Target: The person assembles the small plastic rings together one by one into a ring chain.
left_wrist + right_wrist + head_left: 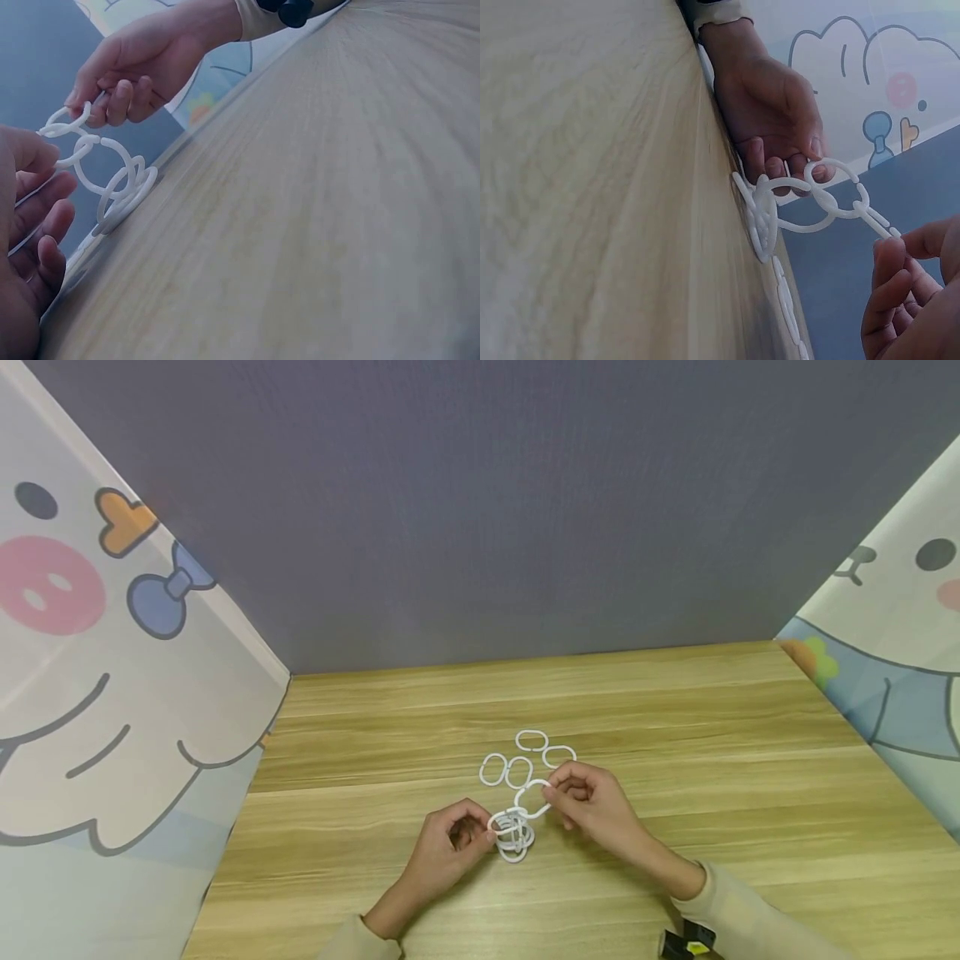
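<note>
Between the two hands, white plastic chain links are joined in a short chain. My left hand [448, 845] pinches one link [491, 828] between thumb and index finger. In my right hand [596, 802], thumb and index finger pinch another link [517, 800], which meets the left one. Further joined links [513, 858] hang below the left fingertips, their lower end at the tabletop. The right wrist view shows the right-hand link [875, 220] hooked with the link [832, 162] at the left thumb.
Several loose white links [492, 770] lie flat on the wooden table [337, 760] just beyond the hands. A dark grey panel [480, 527] rises behind the table. Cartoon-printed panels [67, 710] stand at both sides. A black device [686, 941] sits by the right sleeve.
</note>
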`<state>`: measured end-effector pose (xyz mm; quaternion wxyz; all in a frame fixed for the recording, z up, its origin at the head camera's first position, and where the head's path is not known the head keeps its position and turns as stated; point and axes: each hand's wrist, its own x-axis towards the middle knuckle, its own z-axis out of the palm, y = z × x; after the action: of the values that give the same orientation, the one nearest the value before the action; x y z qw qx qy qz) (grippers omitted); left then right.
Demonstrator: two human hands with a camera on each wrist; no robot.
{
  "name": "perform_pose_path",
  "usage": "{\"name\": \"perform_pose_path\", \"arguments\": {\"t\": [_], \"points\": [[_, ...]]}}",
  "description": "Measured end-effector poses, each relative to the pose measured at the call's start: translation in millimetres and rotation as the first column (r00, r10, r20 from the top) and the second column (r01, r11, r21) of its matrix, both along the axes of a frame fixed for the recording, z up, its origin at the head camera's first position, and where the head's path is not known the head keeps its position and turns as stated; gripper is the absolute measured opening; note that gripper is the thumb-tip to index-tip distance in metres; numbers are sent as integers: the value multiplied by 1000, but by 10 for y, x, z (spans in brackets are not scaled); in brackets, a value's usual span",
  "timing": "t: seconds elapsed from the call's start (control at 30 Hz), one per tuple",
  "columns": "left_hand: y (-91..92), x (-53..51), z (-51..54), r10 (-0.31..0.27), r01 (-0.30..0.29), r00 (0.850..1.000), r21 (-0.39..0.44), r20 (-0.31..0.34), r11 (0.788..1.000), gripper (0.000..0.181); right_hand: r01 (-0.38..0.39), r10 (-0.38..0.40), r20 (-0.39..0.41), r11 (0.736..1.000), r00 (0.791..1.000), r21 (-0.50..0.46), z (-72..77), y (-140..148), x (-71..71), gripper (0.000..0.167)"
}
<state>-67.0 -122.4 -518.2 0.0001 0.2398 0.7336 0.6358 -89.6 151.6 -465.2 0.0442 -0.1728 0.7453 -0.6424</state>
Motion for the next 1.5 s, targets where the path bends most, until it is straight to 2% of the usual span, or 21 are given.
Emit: {"name": "perform_pose_path", "arguments": {"t": [0.2,0.37,0.77,1.0,1.17,1.5], "points": [[3,1,18,13,-12,999,-32,34,999,9,-15,16,31,1000,999,-16,30,15,20,9],[2,3,19,2,-1,1000,-33,30,999,11,-38,39,31,999,999,-31,29,16,43,9],[-11,-5,27,-36,37,996,13,-78,999,26,-97,99,29,993,995,-64,-12,-28,87,11],[-15,-3,3,-32,35,997,49,-64,998,14,-122,126,53,990,991,-68,-42,-48,109,13],[-9,1,9,-27,32,998,83,-59,996,13,-158,166,91,984,982,-86,-95,-63,124,11],[3,12,17,-8,11,999,51,-42,999,13,-176,182,150,983,972,-54,-132,-90,140,12]]}}
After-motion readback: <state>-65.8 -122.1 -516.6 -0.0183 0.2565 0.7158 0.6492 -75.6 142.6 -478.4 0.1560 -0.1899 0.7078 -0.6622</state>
